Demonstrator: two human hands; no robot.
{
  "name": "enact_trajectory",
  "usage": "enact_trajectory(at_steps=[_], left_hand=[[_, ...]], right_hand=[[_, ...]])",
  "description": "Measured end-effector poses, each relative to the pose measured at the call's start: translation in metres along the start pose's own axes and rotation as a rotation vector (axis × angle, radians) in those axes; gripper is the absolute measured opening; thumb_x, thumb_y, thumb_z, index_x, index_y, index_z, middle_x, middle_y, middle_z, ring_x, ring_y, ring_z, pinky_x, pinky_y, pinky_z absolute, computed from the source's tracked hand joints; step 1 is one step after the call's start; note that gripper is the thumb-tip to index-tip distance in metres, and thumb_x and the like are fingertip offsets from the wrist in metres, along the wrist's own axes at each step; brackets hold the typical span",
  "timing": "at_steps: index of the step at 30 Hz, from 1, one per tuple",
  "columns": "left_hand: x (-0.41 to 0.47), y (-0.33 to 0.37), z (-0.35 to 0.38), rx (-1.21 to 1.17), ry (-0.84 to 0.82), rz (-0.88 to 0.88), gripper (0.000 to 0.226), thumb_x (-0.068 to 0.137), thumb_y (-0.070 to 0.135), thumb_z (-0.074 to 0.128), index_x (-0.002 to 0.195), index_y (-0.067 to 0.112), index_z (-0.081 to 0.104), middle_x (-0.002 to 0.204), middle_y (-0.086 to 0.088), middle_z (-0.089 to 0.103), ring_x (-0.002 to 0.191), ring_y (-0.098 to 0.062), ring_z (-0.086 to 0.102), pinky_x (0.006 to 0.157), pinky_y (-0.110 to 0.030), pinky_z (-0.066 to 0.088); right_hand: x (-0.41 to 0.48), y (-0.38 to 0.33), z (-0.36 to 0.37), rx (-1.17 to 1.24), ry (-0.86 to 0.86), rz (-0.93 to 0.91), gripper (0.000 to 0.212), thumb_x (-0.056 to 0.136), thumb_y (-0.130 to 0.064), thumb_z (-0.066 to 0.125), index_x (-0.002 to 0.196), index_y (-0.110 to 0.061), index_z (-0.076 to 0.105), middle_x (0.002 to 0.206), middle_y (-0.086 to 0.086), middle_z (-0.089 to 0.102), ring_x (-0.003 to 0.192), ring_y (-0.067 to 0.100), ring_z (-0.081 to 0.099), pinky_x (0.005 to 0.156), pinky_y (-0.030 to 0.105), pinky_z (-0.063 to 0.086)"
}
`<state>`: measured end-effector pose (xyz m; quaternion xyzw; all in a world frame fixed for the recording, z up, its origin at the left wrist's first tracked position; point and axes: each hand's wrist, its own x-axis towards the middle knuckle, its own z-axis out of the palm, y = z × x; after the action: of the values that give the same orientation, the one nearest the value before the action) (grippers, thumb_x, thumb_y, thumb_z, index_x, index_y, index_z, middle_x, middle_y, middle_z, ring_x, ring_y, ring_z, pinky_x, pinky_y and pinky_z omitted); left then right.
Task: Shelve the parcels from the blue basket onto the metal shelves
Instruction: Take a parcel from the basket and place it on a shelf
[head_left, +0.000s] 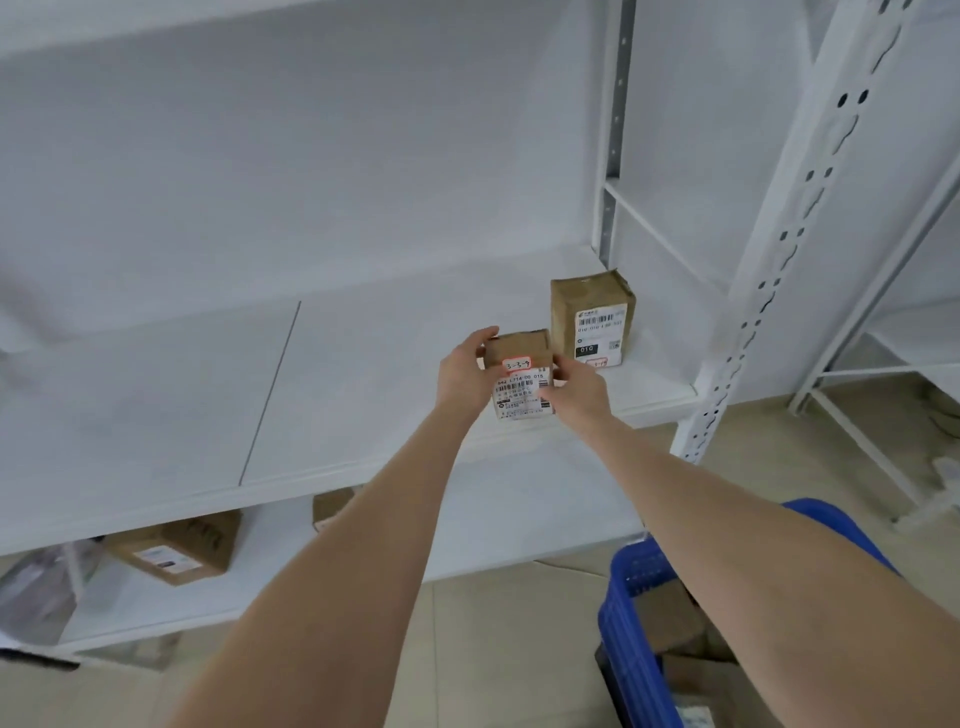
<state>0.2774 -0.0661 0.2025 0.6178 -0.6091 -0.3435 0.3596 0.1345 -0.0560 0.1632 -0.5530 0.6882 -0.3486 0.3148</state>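
A small brown cardboard parcel (521, 373) with a white shipping label and a red-edged tag reading 3-3-9 stands near the front of the white metal shelf (363, 374). My left hand (464, 371) grips its left side and my right hand (579, 392) grips its right side. Whether its base touches the shelf I cannot tell. A taller brown parcel (592, 319) stands upright just behind it to the right. The blue basket (636, 608) sits on the floor at lower right, with more brown parcels inside, partly hidden by my right arm.
A perforated white upright post (769, 270) bounds the shelf on the right. The lower shelf (498, 519) holds a brown box (176, 551), a second box (332, 504) and a clear plastic bag (36, 587). Another white rack (893, 364) stands at far right on the tiled floor.
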Motion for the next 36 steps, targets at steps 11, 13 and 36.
enact_trajectory(at_steps=[11,13,36], left_hand=[[0.033,-0.029,0.023,0.039,-0.035,-0.043,0.045,0.080,0.006,0.071,0.121,0.022,0.059,0.105,-0.001,0.058,0.102,-0.026,0.060,0.088,-0.044,0.053],[0.034,-0.031,0.025,0.072,-0.031,-0.025,0.046,0.080,0.007,0.070,0.122,0.023,0.058,0.109,-0.003,0.060,0.102,-0.025,0.060,0.089,-0.042,0.052],[0.018,-0.020,0.030,0.830,0.028,0.345,0.043,0.092,0.004,0.049,0.133,0.018,0.049,0.128,-0.002,0.053,0.117,-0.022,0.050,0.081,-0.034,0.046]], right_hand=[[0.039,0.030,0.024,-0.060,-0.028,0.045,0.038,0.089,-0.004,0.058,0.124,-0.016,0.061,0.111,0.012,0.070,0.107,0.027,0.064,0.084,0.027,0.046],[0.040,0.032,0.024,-0.075,-0.043,0.046,0.041,0.088,-0.006,0.060,0.127,-0.017,0.058,0.113,0.012,0.069,0.109,0.028,0.063,0.088,0.031,0.049],[0.039,0.018,0.010,-0.618,0.000,-0.467,0.053,0.095,-0.005,0.051,0.145,-0.022,0.041,0.153,-0.005,0.035,0.105,0.034,0.064,0.079,0.043,0.054]])
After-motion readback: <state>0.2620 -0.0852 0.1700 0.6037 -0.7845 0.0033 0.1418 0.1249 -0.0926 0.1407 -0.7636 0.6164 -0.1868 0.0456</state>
